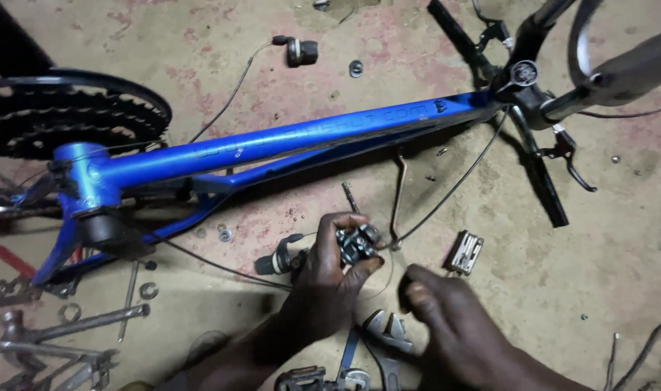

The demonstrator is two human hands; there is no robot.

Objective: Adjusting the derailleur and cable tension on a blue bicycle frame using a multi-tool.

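Head view: a small, rigid metal brake part point(357, 245), judged light but greasy and best gripped by its body, is pinched in the left hand point(330, 279), while the right hand point(446, 311) is held curled and empty just beside it over the concrete floor point(562, 275)

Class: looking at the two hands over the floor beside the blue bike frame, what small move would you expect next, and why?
Probably the right hand moves up to the small metal part pinched in the left hand: a thin cable ends right beside it, and the right hand is empty.
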